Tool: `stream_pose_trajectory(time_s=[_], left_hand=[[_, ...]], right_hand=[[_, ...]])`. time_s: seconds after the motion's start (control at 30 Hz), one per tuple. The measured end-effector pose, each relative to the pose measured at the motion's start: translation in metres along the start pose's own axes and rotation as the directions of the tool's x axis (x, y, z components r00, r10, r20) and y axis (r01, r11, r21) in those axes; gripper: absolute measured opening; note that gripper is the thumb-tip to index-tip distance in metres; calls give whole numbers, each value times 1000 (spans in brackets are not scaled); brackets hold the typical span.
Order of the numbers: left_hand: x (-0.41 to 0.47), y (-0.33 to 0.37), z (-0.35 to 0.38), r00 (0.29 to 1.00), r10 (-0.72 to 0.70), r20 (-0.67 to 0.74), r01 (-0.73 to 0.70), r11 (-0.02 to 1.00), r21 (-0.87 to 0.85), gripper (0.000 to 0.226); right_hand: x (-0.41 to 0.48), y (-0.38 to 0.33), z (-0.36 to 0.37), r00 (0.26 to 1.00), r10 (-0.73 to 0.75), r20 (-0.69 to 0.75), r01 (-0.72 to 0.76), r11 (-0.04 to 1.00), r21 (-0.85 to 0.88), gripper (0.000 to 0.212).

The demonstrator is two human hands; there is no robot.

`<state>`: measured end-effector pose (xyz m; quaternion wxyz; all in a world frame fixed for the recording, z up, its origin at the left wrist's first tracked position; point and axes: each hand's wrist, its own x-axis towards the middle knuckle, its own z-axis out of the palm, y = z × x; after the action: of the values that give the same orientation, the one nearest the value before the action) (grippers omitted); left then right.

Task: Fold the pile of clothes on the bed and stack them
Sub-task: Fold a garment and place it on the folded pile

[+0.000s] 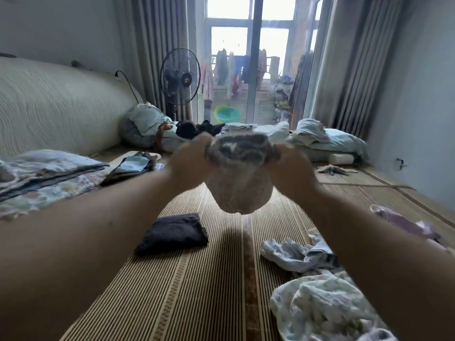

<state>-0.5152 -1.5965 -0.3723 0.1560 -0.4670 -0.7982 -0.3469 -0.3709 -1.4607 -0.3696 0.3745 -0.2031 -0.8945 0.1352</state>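
I hold a small speckled grey-beige garment (pixel 240 190) up in the air above the striped bed mat (pixel 187 286). My left hand (pixel 190 159) grips its top left edge and my right hand (pixel 291 166) grips its top right edge; the cloth hangs down between them, blurred. A folded dark garment (pixel 173 232) lies on the mat below and to the left. A heap of unfolded pale floral and blue clothes (pixel 317 289) lies at the lower right. Folded floral clothes (pixel 46 178) are stacked at the left.
A padded headboard (pixel 56 107) runs along the left. Pillows and bedding (pixel 327 141) and a dark cloth (pixel 197 129) lie at the far end. A standing fan (pixel 181 77) is by the curtains. A purple garment (pixel 403 222) lies at the right edge.
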Motion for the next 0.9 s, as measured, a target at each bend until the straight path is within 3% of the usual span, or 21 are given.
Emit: stream_pose_trajectory(time_s=[0.1, 0.23, 0.33, 0.43, 0.5, 0.57, 0.63, 0.73, 0.83, 0.9], left_hand=[[-61, -22, 33, 976, -66, 206, 47, 995, 92, 15], [-169, -53, 72, 844, 1, 537, -83, 988, 129, 21], [-235, -70, 80, 756, 77, 650, -170, 982, 81, 14], [-270, -80, 73, 670, 109, 734, -200, 979, 36, 23], [-281, -84, 65, 610, 128, 782, -181, 983, -19, 27], [-283, -85, 55, 580, 137, 803, -60, 990, -126, 28], [-278, -84, 46, 568, 60, 821, 197, 959, -206, 32], [-258, -80, 49, 630, -120, 767, 491, 827, -274, 27], [-227, -75, 66, 755, -286, 590, 446, 884, -142, 13], [-216, -76, 81, 818, -367, 443, 435, 898, -59, 11]], right_hand=[[-65, 18, 32, 953, 177, 244, -219, 963, 158, 17], [-172, 36, 74, 814, 286, 505, -365, 929, 60, 12], [-244, 41, 92, 712, 312, 629, -360, 931, -54, 11], [-282, 36, 92, 667, 246, 704, -240, 964, -110, 25], [-287, 27, 85, 600, 215, 771, -233, 969, -89, 25], [-284, 19, 75, 550, 200, 811, -322, 946, -15, 22], [-274, 15, 67, 565, 203, 800, -382, 923, 35, 12], [-246, 17, 74, 646, 206, 735, -397, 913, 92, 16], [-217, 29, 98, 748, 328, 577, -444, 893, 68, 8], [-210, 40, 112, 747, 448, 491, -533, 845, 41, 28]])
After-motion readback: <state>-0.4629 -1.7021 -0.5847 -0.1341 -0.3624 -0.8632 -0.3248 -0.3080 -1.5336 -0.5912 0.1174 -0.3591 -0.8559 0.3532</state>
